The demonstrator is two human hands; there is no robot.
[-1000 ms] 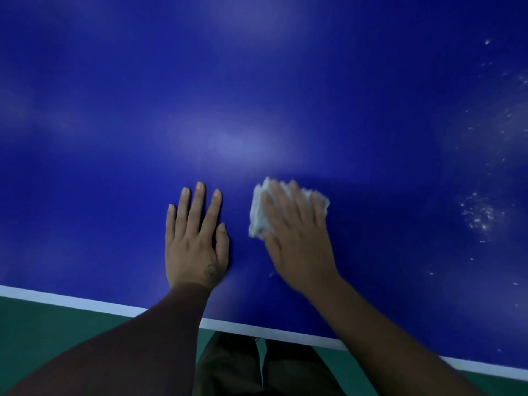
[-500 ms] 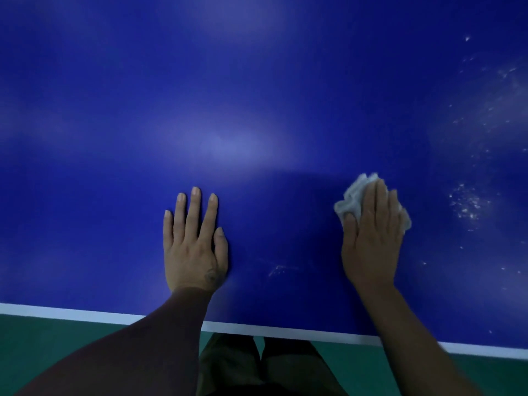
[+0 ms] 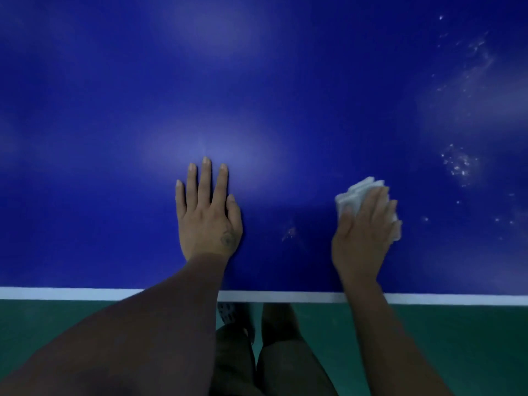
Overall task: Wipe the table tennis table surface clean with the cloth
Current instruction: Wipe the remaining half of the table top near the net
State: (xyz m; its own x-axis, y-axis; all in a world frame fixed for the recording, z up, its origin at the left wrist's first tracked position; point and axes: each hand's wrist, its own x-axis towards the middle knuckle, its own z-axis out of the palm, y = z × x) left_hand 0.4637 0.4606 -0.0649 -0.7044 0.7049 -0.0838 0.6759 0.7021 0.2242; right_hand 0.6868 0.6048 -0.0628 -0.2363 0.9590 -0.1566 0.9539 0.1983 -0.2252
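Setting: a dim room; a deep blue table tennis tabletop [image 3: 257,81] fills most of the view, with a white edge line [image 3: 57,293] along its near side and green floor [image 3: 443,344] below it.
Person: stands at the near edge, seen from above; both bare forearms reach onto the tabletop, and legs show beneath the edge.
Left hand [image 3: 207,215]: lies flat on the blue surface, fingers straight and close together, holding nothing; it looks like a brace.
Right hand [image 3: 364,227]: presses a crumpled white cloth [image 3: 357,192] against the tabletop, thumb on one side and fingers draped over it; the cloth bulges out past the fingertips.
Dirt: pale specks and smears [image 3: 460,164] lie just to the right of the cloth and spread toward the far right corner; one small smudge [image 3: 290,232] sits between the hands.
Change: a second ago the cloth was right beside the left hand; it has since swept rightward and is now well apart from it, while the left hand has stayed put.
Meaning: the stroke is heading toward the dirtiest patch, which looks untouched, so much wiping seems left to do.
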